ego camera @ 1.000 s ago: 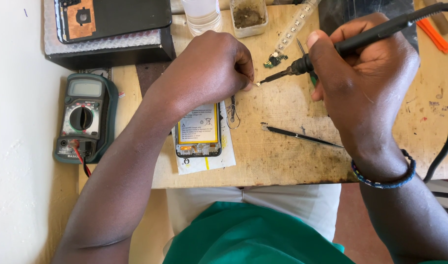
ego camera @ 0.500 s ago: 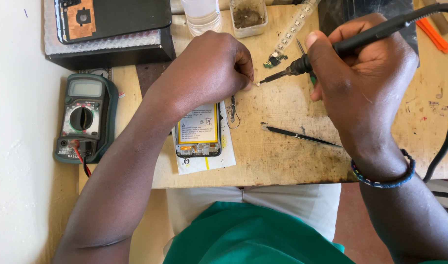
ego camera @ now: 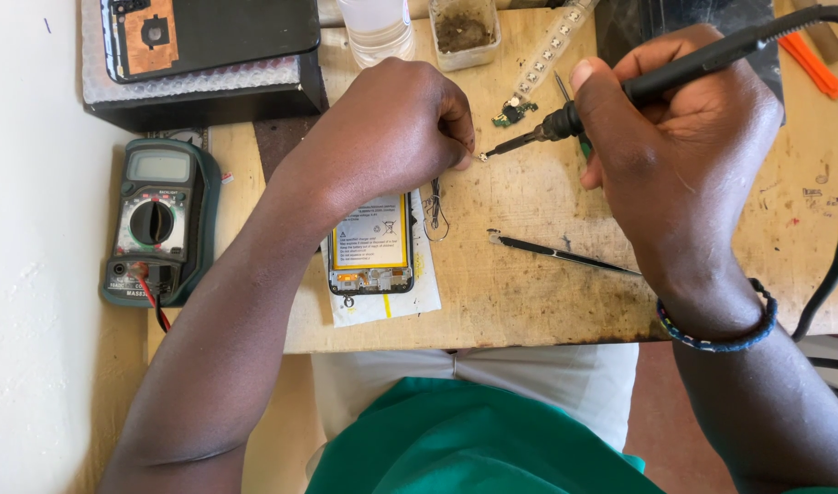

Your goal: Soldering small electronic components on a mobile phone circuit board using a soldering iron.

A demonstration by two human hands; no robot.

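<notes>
A: In the head view, our right hand (ego camera: 684,155) is clenched round the black handle of the soldering iron (ego camera: 657,78), held like a pen. Its metal point juts out to the left of that grip and meets a tiny pale part (ego camera: 482,157) just above the wooden desk (ego camera: 529,293).

B: And our left hand (ego camera: 392,137) is curled tight, its fingertips (ego camera: 460,151) pinching that same tiny part. What else the fist encloses we cannot tell.

A: Directly under the left grip lies the opened phone (ego camera: 371,247) on a white sheet, its battery showing, partly hidden by the wrist.

B: Just beside that grip, toward the right hand, a thin loop of wire (ego camera: 435,215) rests on the desk. Below the right grip lie dark tweezers (ego camera: 565,254), apart from both hands.

A: Above the iron's point sits a small green circuit board (ego camera: 513,112), near but not touching.

B: Well away from the left grip, beyond the forearm, the green meter (ego camera: 158,220) lies at the desk edge, with a red lead at its bottom.
</notes>
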